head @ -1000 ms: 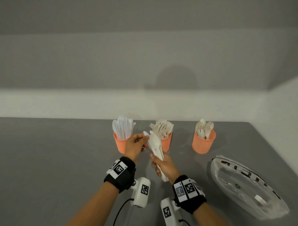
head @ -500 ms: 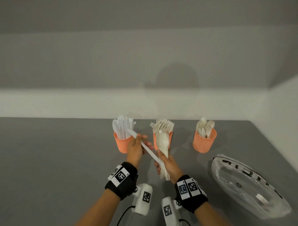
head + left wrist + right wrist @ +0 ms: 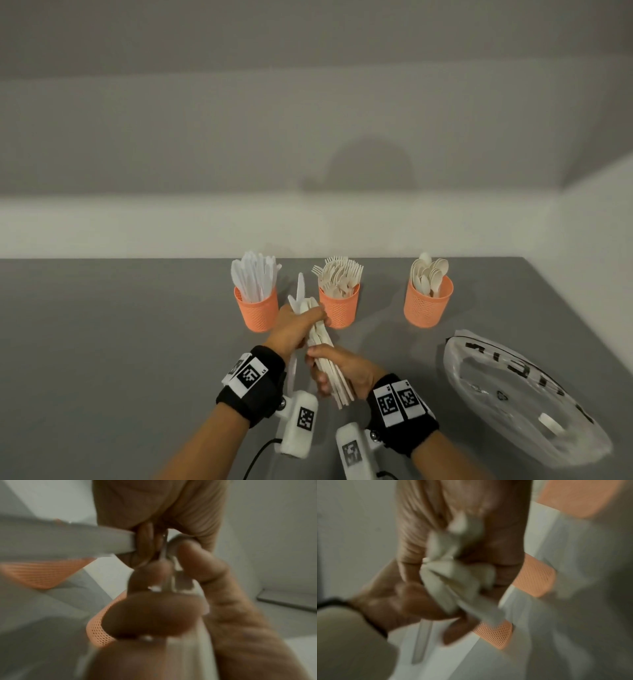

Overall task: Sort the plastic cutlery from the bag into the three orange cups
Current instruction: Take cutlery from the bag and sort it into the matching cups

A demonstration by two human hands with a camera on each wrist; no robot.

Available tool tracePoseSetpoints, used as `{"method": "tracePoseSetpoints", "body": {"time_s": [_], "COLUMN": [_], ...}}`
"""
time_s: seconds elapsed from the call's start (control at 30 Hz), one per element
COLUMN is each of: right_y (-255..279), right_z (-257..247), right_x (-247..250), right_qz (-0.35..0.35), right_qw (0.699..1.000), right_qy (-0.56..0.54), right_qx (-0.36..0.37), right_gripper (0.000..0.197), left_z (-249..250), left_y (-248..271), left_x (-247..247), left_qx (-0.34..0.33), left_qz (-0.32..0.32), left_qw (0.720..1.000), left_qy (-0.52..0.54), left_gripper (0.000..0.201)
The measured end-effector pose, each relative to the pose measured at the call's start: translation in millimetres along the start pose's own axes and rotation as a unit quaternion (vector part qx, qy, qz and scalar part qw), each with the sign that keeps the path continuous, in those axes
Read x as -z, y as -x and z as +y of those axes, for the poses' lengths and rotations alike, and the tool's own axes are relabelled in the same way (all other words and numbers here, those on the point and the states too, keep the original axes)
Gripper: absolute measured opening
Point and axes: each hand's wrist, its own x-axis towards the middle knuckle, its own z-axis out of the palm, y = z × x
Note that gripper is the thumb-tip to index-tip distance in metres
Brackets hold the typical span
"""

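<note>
- Cutlery bundle (image 3: 323,356) gripped low by right hand (image 3: 346,371), long axis pointing away toward cups.
- Left hand (image 3: 294,329) pinching knife (image 3: 300,291) at bundle top, nearer knife cup (image 3: 257,310).
- Fork cup (image 3: 339,308), spoon cup (image 3: 428,306) beyond; bag (image 3: 513,394) right on table (image 3: 120,342).

Three orange cups (image 3: 337,310) with a fine mesh pattern stand mid-frame on a plain grey bench (image 3: 120,342). White knives (image 3: 255,275) fill the left one; cream forks (image 3: 339,275) and spoons (image 3: 428,275) the others. Lower right, a clear bag (image 3: 513,394) bears black lettering. Black wristbands (image 3: 255,383) carry black-and-white square codes.
</note>
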Motion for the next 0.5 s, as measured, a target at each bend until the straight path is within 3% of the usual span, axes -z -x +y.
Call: {"method": "tracePoseSetpoints", "body": {"time_s": [0.13,0.23,0.3,0.5], "right_y": [-8.7,-7.0,-4.1,-6.4], "right_z": [0.7,1.4,2.1,1.3], "right_x": [-6.6,-2.1,5.1,9.6], "right_qz": [0.153,0.142,0.113,0.151], "right_qw": [0.982,0.987,0.984,0.984], "right_qy": [0.074,-0.042,-0.132,-0.079], "right_qx": [0.080,0.068,0.041,0.059], "right_gripper": [0.009,0.025,0.034,0.033], "left_z": [0.9,6.4,12.4,-6.0], "left_y": [-3.4,-4.2,-0.3,-7.2], "left_x": [-8.2,-10.4,-8.6,-6.7], "left_qx": [-0.020,-0.023,-0.021,-0.063], "left_qz": [0.090,0.068,0.074,0.116], "left_qw": [0.995,0.997,0.997,0.991], "left_qy": [-0.047,-0.036,0.005,-0.002], "left_gripper": [0.018,0.037,0.018,0.014]}}
